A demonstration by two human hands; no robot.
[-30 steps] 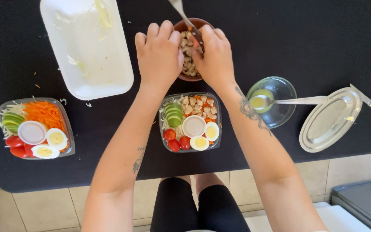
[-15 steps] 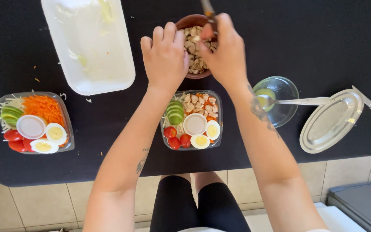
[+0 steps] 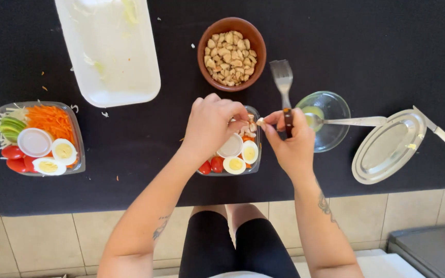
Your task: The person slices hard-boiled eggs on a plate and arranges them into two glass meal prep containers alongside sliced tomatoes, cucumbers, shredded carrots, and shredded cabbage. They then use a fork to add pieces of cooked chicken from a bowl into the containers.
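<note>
head view: both hands over the middle salad box
right hand [image 3: 289,141]: closed around a fork [image 3: 283,82], tines pointing away, fingertips pinching a pale chunk
left hand [image 3: 213,126]: fingers curled down onto the salad box [image 3: 233,164], touching the pieces inside
beyond: brown bowl [image 3: 231,53] of pale chunks
right: glass bowl [image 3: 330,110] with spoon
left: second salad box [image 3: 38,138], white tray [image 3: 110,51]
all on: black tabletop [image 3: 366,46]

2 salad boxes: one under the fingers [image 3: 227,154], one far off to the left hand's side [image 3: 39,138]. 1 brown bowl of nuts [image 3: 231,53] beyond the fingertips. 1 fork [image 3: 283,85], 1 glass bowl [image 3: 325,119], 1 white tray [image 3: 110,51], 1 oval metal dish [image 3: 387,148].
</note>
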